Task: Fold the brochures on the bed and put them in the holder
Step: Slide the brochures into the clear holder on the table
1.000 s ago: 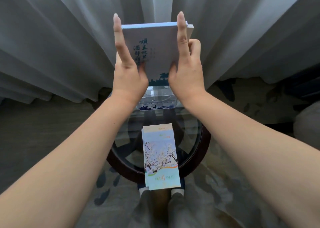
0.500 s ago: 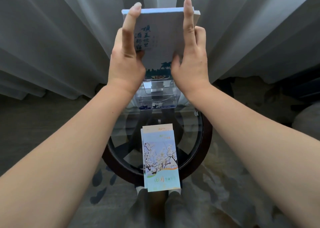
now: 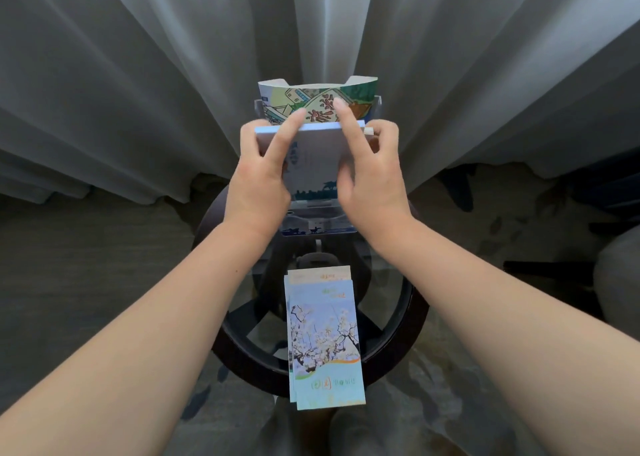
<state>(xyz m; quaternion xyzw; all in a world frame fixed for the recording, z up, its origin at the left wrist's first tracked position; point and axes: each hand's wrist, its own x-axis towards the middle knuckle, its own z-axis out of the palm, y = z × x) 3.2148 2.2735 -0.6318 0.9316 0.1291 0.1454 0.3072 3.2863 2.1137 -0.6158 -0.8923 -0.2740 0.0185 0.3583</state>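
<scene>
Lowered toward the holder, the brochure stack is now clamped between left hand and right hand. It may snag the illustrated brochure at twelve o'clock.

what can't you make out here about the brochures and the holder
Head view only:
- Blue brochures: sides covered by left hand and right hand.
- Holder: middle pocket hidden behind them, so seating unclear.
- Illustrated brochure: lower half blocked by the blue brochures.
- Table stack: sheets underneath covered by the top brochure; count unclear.
</scene>
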